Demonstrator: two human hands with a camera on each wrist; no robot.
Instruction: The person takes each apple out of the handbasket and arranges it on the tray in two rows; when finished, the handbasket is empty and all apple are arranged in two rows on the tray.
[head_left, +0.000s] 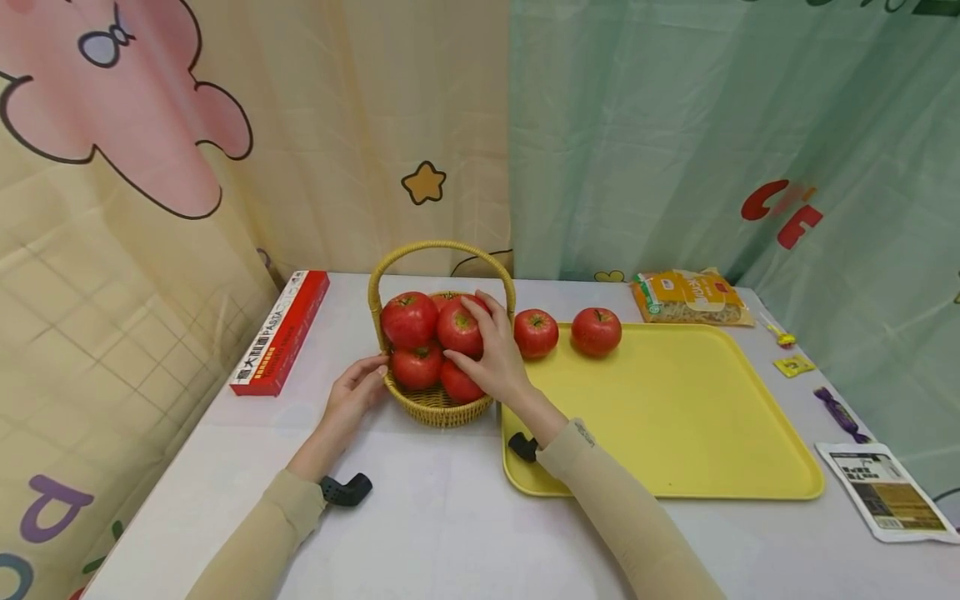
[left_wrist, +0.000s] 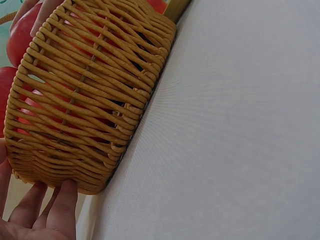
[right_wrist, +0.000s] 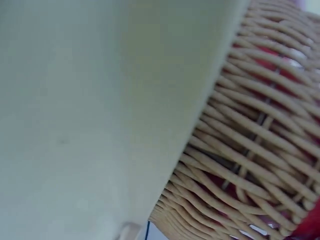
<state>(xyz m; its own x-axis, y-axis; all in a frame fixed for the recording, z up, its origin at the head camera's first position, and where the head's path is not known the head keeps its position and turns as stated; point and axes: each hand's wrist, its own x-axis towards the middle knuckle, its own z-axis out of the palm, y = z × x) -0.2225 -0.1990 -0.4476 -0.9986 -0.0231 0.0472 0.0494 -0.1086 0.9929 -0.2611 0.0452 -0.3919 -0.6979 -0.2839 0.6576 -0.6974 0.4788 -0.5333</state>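
Observation:
A woven yellow basket point(head_left: 438, 408) with a hoop handle holds several red apples on a white table point(head_left: 420, 517). My right hand point(head_left: 491, 354) lies over the basket, fingers curled round an upper apple point(head_left: 457, 329). My left hand point(head_left: 358, 390) rests against the basket's left wall, fingers straight; its fingertips point(left_wrist: 55, 205) touch the weave point(left_wrist: 85, 95) in the left wrist view. Two more apples point(head_left: 536, 332) point(head_left: 596, 331) sit on the far edge of a yellow tray point(head_left: 675, 417). The right wrist view shows only the basket wall point(right_wrist: 255, 150) and the tray's rim point(right_wrist: 100, 100).
A red pasta box point(head_left: 281, 331) lies at the left. A bag of pasta point(head_left: 690, 297) sits behind the tray. Small wrapped sweets point(head_left: 840, 412) and a printed packet point(head_left: 888, 492) lie at the right. Curtains hang close behind the table.

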